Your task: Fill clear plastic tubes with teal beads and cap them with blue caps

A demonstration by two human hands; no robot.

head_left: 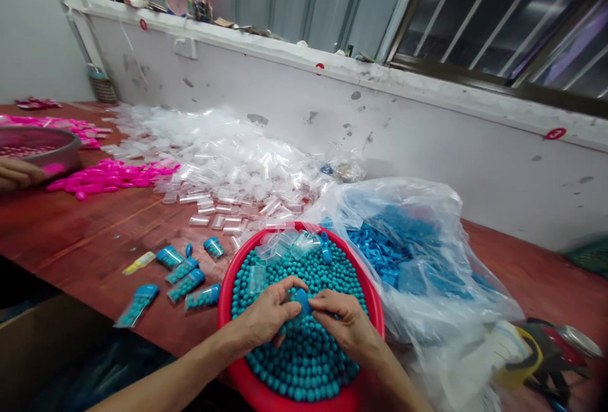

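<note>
A red basin full of teal beads stands in front of me, and both hands are over it. My left hand is closed, with thumb and index finger around a small blue plastic cap. From the other side the fingertips of my right hand pinch the same cap. Whether a clear tube sits under it, I cannot tell. Several clear plastic tubes and a loose blue cap lie on the beads at the far rim.
Left of the basin lie several capped, bead-filled tubes and a yellow tube. Clear tubes are heaped behind. A plastic bag of blue caps stands right. Another person's hand is by a basin and pink pieces.
</note>
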